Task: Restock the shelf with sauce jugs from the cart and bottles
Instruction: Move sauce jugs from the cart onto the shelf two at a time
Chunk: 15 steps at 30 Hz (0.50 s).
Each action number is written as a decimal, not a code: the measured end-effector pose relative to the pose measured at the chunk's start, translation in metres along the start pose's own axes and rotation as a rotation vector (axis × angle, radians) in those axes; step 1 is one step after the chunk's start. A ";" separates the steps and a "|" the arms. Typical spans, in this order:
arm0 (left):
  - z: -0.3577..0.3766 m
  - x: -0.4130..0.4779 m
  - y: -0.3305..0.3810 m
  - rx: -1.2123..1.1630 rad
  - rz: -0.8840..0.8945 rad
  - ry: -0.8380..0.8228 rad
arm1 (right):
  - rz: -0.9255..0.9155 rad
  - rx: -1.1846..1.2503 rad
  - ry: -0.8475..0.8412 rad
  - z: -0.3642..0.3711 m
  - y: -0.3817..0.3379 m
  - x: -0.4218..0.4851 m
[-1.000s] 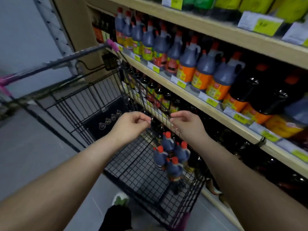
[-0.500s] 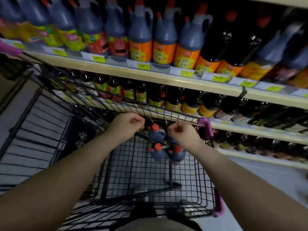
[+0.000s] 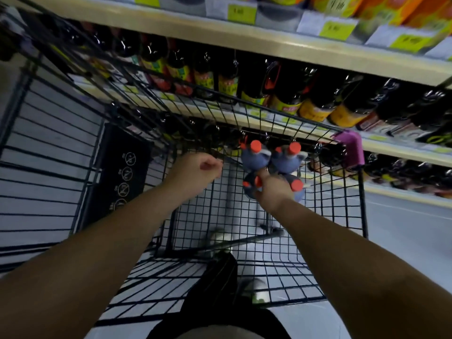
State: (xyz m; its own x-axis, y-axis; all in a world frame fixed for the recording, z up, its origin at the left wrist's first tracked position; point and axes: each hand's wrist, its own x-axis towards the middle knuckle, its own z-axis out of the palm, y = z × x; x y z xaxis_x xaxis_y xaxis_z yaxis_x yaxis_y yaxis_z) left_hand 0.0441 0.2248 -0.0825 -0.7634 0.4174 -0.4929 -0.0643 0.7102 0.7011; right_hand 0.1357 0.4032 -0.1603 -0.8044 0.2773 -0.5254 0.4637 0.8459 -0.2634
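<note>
Beside the shelf (image 3: 269, 42) of dark bottles (image 3: 315, 104): one wire cart (image 3: 281, 123). In its far right corner, four red-capped sauce jugs (image 3: 255, 157), huddled and touching. Could topple a neighbour when pulling one from so tight a huddle; could drop it too, if heavy and poorly held. Left hand (image 3: 195, 171) over the basket, fingers (image 3: 211, 167) loosely curled on nothing. Right hand (image 3: 271, 189) down among the near pair, fingers mostly hidden, grip impossible to tell. Count: one cart, four jugs, two hands.
</note>
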 end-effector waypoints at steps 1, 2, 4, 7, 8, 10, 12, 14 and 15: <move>0.004 0.000 -0.003 -0.018 -0.004 -0.004 | -0.002 0.002 0.020 0.004 0.001 0.003; 0.006 -0.001 -0.005 -0.031 -0.007 -0.008 | -0.004 0.010 0.035 0.004 0.000 0.003; 0.010 -0.004 -0.009 -0.012 -0.009 -0.010 | -0.018 0.075 0.065 0.004 0.001 0.003; 0.013 -0.013 -0.010 0.000 -0.016 -0.004 | -0.023 0.247 0.137 0.005 0.003 -0.002; 0.014 -0.018 -0.007 0.017 -0.010 -0.004 | -0.032 0.298 0.163 0.001 0.003 -0.006; 0.017 -0.025 -0.001 0.061 -0.002 -0.010 | -0.079 0.402 0.216 -0.006 0.004 -0.017; 0.021 -0.037 0.009 0.077 -0.008 -0.026 | -0.120 0.454 0.267 -0.020 0.002 -0.035; 0.028 -0.051 0.023 0.089 -0.006 -0.056 | -0.152 0.475 0.290 -0.036 0.000 -0.057; 0.032 -0.058 0.031 0.097 0.008 -0.081 | -0.174 0.497 0.298 -0.046 0.000 -0.070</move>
State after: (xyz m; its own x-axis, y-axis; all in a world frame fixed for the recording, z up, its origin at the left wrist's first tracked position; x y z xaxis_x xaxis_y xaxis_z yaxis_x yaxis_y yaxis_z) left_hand 0.1076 0.2405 -0.0490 -0.7089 0.4652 -0.5301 0.0072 0.7564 0.6541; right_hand 0.1751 0.4049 -0.0862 -0.9202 0.3304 -0.2100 0.3760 0.5965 -0.7091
